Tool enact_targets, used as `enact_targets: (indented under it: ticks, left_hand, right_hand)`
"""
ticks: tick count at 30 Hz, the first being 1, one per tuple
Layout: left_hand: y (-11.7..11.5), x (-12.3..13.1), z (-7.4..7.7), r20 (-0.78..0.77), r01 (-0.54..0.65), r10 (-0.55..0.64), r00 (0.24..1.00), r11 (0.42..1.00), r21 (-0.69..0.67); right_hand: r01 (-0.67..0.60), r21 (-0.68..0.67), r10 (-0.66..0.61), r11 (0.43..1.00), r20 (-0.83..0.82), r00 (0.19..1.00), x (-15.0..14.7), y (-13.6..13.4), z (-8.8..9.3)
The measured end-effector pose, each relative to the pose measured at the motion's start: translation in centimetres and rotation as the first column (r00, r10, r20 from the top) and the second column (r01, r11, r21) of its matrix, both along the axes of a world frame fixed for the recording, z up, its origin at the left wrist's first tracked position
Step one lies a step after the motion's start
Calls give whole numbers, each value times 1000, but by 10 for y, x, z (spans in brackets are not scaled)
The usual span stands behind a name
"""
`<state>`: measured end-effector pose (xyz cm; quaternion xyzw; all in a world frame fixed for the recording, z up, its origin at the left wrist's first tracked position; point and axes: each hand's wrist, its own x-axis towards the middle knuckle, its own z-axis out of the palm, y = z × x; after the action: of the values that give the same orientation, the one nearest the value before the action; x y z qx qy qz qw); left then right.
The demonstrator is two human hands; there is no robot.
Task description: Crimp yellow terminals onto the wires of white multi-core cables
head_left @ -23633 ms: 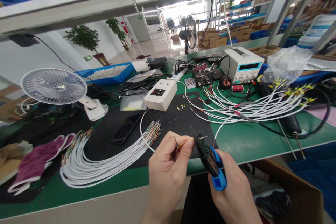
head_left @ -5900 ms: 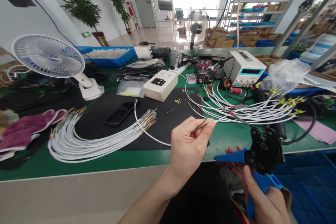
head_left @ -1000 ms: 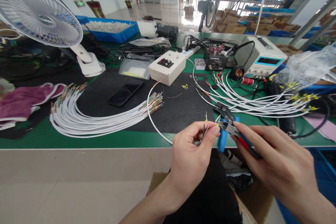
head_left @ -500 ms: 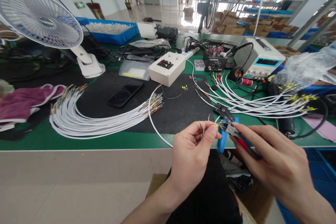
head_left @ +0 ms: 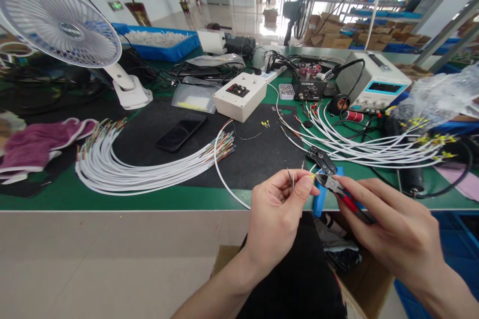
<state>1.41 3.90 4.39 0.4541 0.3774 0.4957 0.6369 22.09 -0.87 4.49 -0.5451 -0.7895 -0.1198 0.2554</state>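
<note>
My left hand [head_left: 276,214] pinches the thin coloured wire ends [head_left: 292,177] of a white cable [head_left: 221,169] that curves back across the black mat. My right hand [head_left: 389,232] grips small red-handled cutters [head_left: 339,192], whose jaws meet the wire tips beside my left fingertips. Blue-handled crimping pliers [head_left: 322,174] lie on the green bench just behind the cutters. A fan of white cables [head_left: 123,169] with stripped coloured ends lies to the left. More white cables with yellow terminals [head_left: 374,147] spread to the right.
A white desk fan [head_left: 63,25] stands at the back left, a purple cloth [head_left: 33,142] below it. A phone [head_left: 181,131], a white switch box [head_left: 239,95], a power supply [head_left: 376,87] and a clear bag [head_left: 437,94] sit on the bench. The bench edge [head_left: 112,209] runs close to my hands.
Over the last second my hands stayed nearly still; the cutters' jaws closed in on the wire tips. Earlier my right hand held the blue crimping pliers, which now lie on the bench.
</note>
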Motion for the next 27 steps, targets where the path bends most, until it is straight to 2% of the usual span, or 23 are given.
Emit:
enact_targets:
  ticks: [5, 8, 12, 16, 19, 23, 27]
  left_hand:
    - [1, 0, 0, 13, 2, -2, 1000, 1000, -23]
    - [1, -1, -1, 9, -3, 3, 1000, 1000, -21]
    - [1, -3, -4, 5, -9, 9, 1000, 1000, 3]
    - [1, -5, -6, -20, -5, 6, 1000, 1000, 31]
    - [1, -4, -6, -47, -9, 11, 999, 999, 52]
    - [2, -1, -8, -110, -25, 36, 993, 994, 104]
    - [4, 3, -9, -201, -30, 68, 977, 982, 188]
  right_hand:
    - [27, 24, -24, 999, -112, 993, -3, 2, -5]
    - [120, 12, -116, 993, -168, 979, -1, 6, -4]
    - [264, -2, -261, 965, -164, 951, 12, 17, -7]
    - [369, -18, -369, 929, -46, 928, 39, 35, -22]
    - [416, 42, -418, 908, 77, 905, 65, 52, -35]
    - [398, 116, -412, 910, 142, 900, 96, 79, -49]
    - [339, 97, -351, 936, 181, 919, 113, 103, -62]
